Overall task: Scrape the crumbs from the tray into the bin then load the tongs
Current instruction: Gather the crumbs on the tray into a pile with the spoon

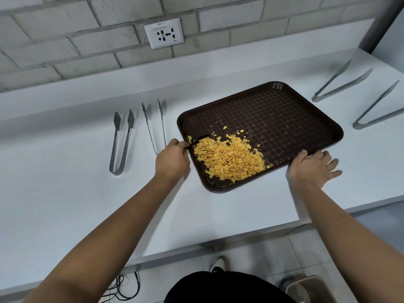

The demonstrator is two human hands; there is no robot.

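A dark brown tray lies on the white counter, with a heap of yellow crumbs piled in its near left corner. My left hand grips the tray's left rim, thumb over the edge. My right hand rests at the tray's near right edge, its fingers spread on the counter and its thumb against the rim. Two metal tongs lie left of the tray. Two more tongs lie to its right. A metal bin stands on the floor at the lower right.
The counter's front edge runs below the tray, with a step down at the right. A wall socket sits in the brick wall behind. Cables lie on the floor under the counter. My shoe shows near the bin.
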